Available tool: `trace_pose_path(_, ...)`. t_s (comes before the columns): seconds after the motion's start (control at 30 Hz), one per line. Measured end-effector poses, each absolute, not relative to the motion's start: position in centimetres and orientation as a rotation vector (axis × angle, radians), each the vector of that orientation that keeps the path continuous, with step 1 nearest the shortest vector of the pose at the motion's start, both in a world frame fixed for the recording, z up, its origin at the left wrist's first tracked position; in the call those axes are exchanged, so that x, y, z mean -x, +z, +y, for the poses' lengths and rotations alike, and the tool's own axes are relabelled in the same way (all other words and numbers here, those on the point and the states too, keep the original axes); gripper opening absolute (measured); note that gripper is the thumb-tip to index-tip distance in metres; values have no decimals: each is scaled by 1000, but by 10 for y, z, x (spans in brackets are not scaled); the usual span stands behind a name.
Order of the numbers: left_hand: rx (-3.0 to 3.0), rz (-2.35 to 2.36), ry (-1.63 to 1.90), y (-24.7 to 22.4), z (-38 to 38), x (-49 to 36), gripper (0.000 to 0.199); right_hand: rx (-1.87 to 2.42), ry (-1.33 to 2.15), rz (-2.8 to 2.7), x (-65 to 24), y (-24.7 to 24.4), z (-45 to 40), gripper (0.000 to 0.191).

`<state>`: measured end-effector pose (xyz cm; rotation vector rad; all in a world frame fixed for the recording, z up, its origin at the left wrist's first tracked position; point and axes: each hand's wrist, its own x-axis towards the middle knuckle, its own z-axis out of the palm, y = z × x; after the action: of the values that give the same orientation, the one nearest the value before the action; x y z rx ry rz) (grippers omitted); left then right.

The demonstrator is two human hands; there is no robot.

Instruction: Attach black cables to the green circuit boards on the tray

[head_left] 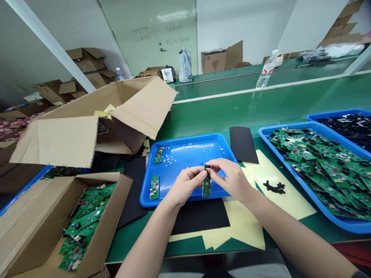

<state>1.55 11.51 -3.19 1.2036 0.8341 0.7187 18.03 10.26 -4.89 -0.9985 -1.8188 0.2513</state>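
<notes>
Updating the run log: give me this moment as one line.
left hand: grips circuit board | right hand: pinches board's top end | over blue tray | two boards lie in tray

A tray (pixel 174 150) lies between a box (pixel 43 216) left and a bin (pixel 290 162) right.

Small green circuit board (pixel 206 184) in my fingers, long and thin, standing upright over blue tray (pixel 185 154). Tiny black part (pixel 207 167) sits at top end.
</notes>
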Motion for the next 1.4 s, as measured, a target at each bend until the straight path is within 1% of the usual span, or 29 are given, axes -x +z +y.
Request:
trace_pose_path(0.17,-1231,840,752,-32,116,-18,36,1023,404,-1793,-180,-48,102,10)
trace_pose_path(0.37,-1279,890,761,-31,115,-22,38,1093,175,-1887,-178,-51,104,13)
trace_pose_path(0.5,-1209,915,780,-33,116,-20,40,1076,258,-1795,-178,-51,104,13)
trace_pose_path(0.63,-1093,892,786,-33,117,-17,41,1049,421,-1719,-180,-49,104,28)
trace_pose_path(0.67,-1066,887,788,-33,117,-17,40,1041,449,-1730,-181,-49,104,29)
trace_pose_path(0.77,-1006,878,777,-31,116,-17,39,1012,467,-1758,-183,-49,106,20)
trace_pose_path(0.83,-983,850,745,-30,115,-17,38,988,455,-1774,-183,-50,106,17)
trace_pose_path(0.93,-957,807,697,-29,114,-16,38,952,442,-1809,-184,-50,107,18)
trace_pose_path(1.07,-933,854,671,-25,113,-17,43,958,509,-1806,-184,-50,109,22)
trace_pose_path(1.23,-927,935,690,-20,114,-21,45,1047,528,-1784,-180,-51,114,28)
trace_pose_path(1.4,-875,881,694,-21,120,-20,47,1141,500,-1690,-180,-51,125,27)
